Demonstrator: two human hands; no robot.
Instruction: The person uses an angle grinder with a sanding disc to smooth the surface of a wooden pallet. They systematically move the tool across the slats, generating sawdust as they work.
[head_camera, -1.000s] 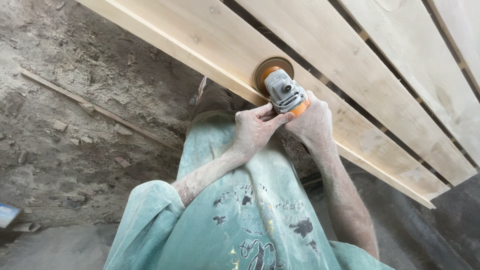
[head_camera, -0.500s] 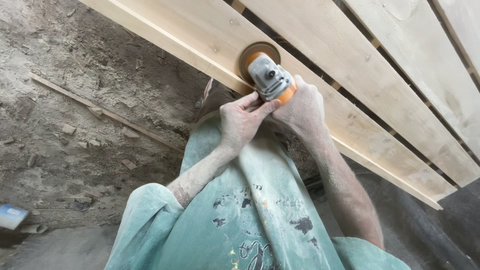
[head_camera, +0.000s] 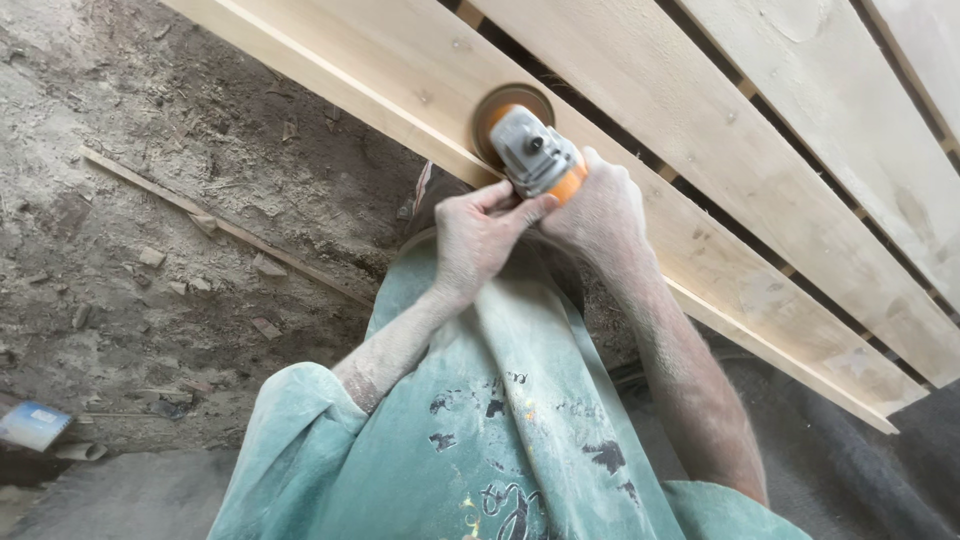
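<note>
Both hands, left hand and right hand, grip the angle grinder; its body axis runs diagonally, disc end up-left, flat on the nearest plank. Dirt floor alongside.

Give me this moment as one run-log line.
left hand: gripping angle grinder | right hand: gripping its body | sanding disc: on nearest plank | ground: dusty
</note>
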